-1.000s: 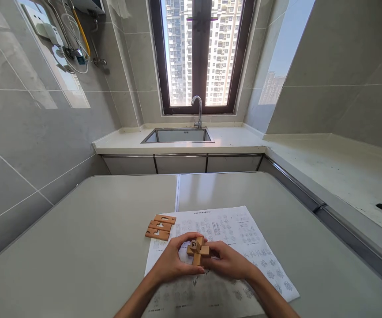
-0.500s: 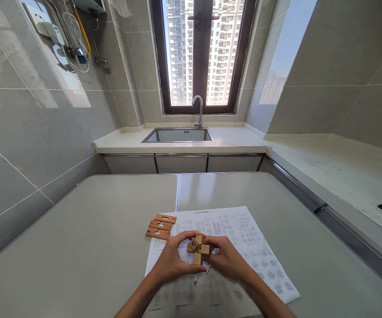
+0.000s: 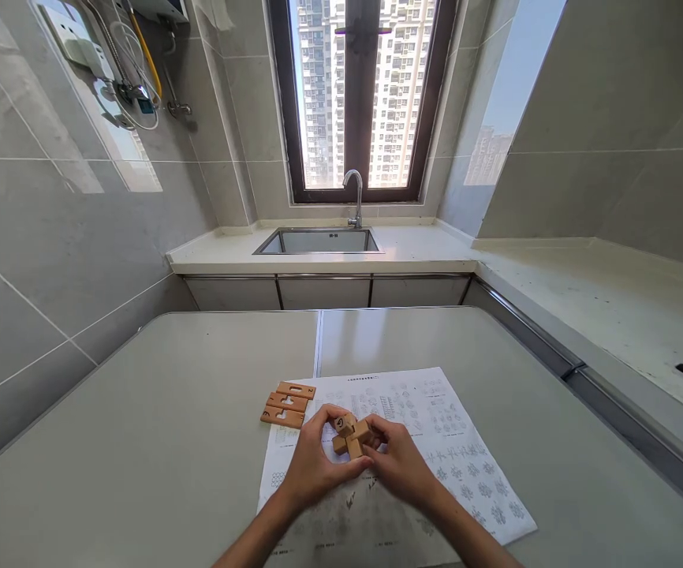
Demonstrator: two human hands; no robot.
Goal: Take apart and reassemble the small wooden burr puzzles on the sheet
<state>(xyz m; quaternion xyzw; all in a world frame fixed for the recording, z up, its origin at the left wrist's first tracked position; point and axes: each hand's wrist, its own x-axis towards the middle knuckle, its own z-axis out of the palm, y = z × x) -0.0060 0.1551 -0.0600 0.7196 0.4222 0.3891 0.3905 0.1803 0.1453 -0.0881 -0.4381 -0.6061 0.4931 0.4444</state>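
Observation:
A small wooden burr puzzle (image 3: 350, 436) of interlocked square bars is held over the printed sheet, with a dark mark on one block end. My left hand (image 3: 318, 457) is closed around its left side, index finger at the top and thumb below. On the other side my right hand (image 3: 397, 461) grips it with thumb and fingers; some fingertips are hidden behind the wood. The printed sheet (image 3: 483, 485) with rows of small diagrams lies flat under both hands. Beyond my left hand, three flat wooden pieces (image 3: 288, 403) with cut-out slots lie partly over the sheet's corner.
The pale table (image 3: 140, 442) has a seam running away from me. Behind it are a counter (image 3: 424, 244) with a sink (image 3: 318, 231) and a faucet (image 3: 357, 197), below a window. Another counter (image 3: 631, 308) runs along the right.
The burr puzzle has been tilted and turned between my hands, its marked block now higher and further left. My left thumb has moved up against its lower end.

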